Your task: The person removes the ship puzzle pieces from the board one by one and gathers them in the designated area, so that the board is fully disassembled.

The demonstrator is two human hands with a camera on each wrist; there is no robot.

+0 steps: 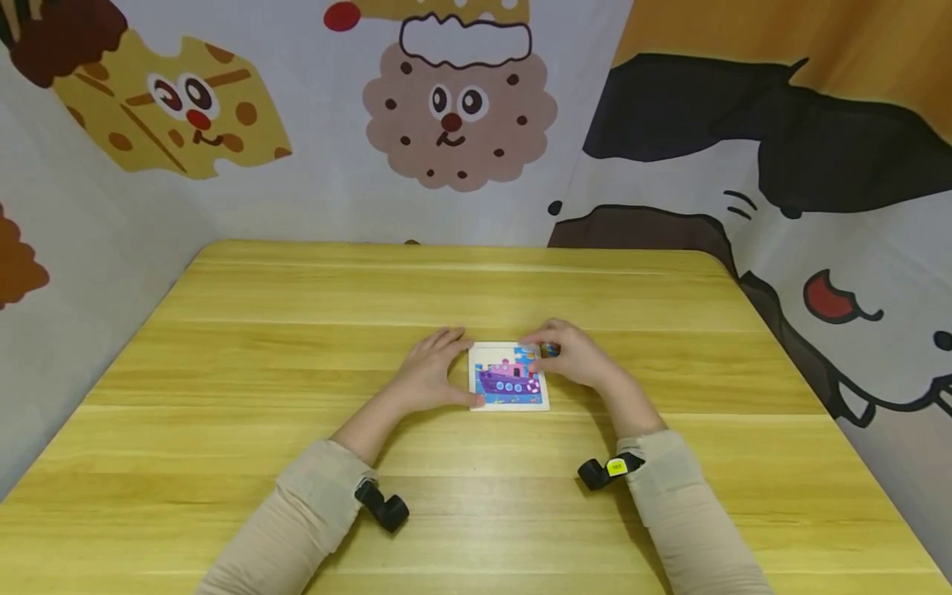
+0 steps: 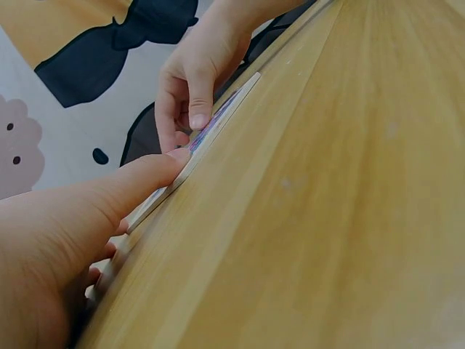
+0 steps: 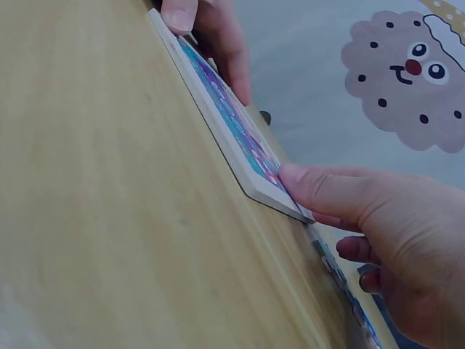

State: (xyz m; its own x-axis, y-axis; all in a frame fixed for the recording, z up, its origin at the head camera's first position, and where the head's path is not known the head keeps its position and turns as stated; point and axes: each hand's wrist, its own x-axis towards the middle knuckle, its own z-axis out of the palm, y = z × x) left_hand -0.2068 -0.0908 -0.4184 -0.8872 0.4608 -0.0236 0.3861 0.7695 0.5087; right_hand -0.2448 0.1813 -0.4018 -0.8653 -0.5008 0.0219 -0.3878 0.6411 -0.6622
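A small square jigsaw puzzle (image 1: 509,398) in a pale frame lies on the table, with a purple and pink ship picture and a bare pale patch at its upper left. My left hand (image 1: 431,372) holds the frame's left side, thumb at the near corner and fingertips by the far corner. At the upper right, my right hand (image 1: 576,355) has its thumb and forefinger around a blue puzzle piece (image 1: 527,353) in the picture's corner. The right wrist view shows that thumb (image 3: 298,178) on the picture's edge. Loose puzzle pieces (image 3: 334,269) lie under the curled right fingers.
The wood-grain table (image 1: 476,512) reaches back to a cloth (image 1: 312,198) printed with cartoon food and an animal. Each sleeved wrist wears a black camera; one is the left wrist camera (image 1: 383,506), the other the right wrist camera (image 1: 598,473).
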